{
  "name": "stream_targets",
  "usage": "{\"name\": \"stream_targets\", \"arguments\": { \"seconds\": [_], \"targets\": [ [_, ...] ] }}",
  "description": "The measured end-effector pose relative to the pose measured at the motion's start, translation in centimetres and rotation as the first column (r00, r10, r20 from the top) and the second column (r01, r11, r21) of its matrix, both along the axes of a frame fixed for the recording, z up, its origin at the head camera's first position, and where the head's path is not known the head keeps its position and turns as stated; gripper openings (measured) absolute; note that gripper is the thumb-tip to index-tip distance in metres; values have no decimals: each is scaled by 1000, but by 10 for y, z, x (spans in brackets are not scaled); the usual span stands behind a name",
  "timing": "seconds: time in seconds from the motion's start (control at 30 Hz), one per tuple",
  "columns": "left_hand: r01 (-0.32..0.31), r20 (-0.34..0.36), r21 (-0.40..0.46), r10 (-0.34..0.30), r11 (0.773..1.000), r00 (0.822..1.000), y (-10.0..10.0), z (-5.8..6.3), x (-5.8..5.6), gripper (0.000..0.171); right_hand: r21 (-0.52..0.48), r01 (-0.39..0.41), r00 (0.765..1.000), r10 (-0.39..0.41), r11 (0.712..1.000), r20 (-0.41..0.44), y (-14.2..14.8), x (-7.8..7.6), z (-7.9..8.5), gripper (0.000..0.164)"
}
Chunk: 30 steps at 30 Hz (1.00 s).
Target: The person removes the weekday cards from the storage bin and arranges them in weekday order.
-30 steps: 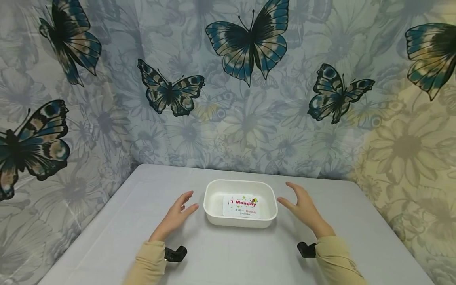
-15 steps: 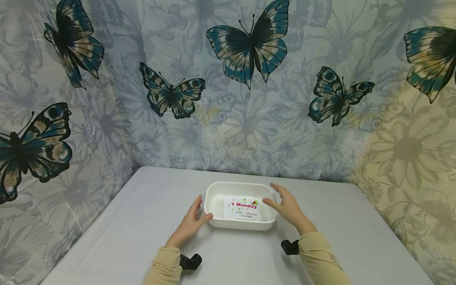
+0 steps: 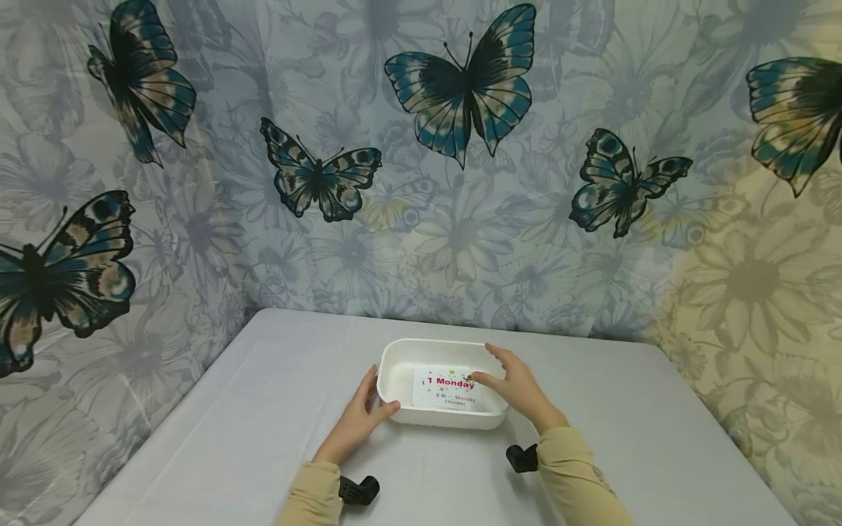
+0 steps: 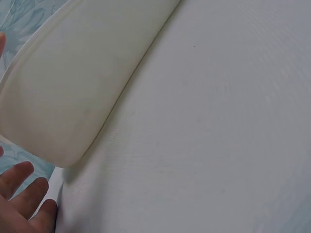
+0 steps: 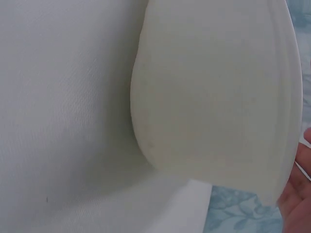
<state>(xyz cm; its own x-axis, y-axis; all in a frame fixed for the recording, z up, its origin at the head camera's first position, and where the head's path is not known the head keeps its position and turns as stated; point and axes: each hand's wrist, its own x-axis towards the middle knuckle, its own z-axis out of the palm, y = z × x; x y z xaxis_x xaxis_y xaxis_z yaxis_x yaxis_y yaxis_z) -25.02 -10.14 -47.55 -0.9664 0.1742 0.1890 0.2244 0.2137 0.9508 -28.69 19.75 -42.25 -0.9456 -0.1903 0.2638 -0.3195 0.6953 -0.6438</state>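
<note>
A white plastic basin (image 3: 441,418) with rounded corners stands on the table, a card (image 3: 427,394) printed "1 Monday" lying inside it. At its left end is my left hand (image 3: 355,420), thumb at the front left corner of the rim and fingers along the side wall. In the left wrist view those fingers (image 4: 33,194) are spread loosely beside the basin's end. My right hand (image 3: 526,391) is at the right end, thumb reaching over the inside and overlapping the card's edge. The right wrist view has its fingers (image 5: 296,194) right at the rim.
The table (image 3: 230,438) has a white cover. Behind and beside it hangs a curtain (image 3: 454,241) printed with butterflies and flowers. A black wrist camera (image 3: 359,490) sits at the left sleeve, another black camera (image 3: 522,459) at the right one.
Both hands have come inward from either side to the ends of the basin, the left moving right and the right moving left. The basin and card look unmoved.
</note>
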Motion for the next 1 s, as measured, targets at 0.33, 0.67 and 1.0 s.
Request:
{"name": "stream_targets", "arguments": {
  "seconds": [0.33, 0.67, 1.0],
  "targets": [
    [-20, -13, 6, 20, 1000, 1000, 3, -19, -2, 91, 9, -34, 994, 33, 999, 105, -16, -2, 3, 79],
    [-16, -43, -13, 16, 1000, 999, 8, 1, 11, 90, -6, -54, 992, 54, 999, 112, -30, -10, -2, 80],
    [-67, -97, 3, 67, 998, 993, 11, -27, -5, 93, 22, 2, 991, -5, 1000, 135, -33, -16, -8, 80]
  ]
}}
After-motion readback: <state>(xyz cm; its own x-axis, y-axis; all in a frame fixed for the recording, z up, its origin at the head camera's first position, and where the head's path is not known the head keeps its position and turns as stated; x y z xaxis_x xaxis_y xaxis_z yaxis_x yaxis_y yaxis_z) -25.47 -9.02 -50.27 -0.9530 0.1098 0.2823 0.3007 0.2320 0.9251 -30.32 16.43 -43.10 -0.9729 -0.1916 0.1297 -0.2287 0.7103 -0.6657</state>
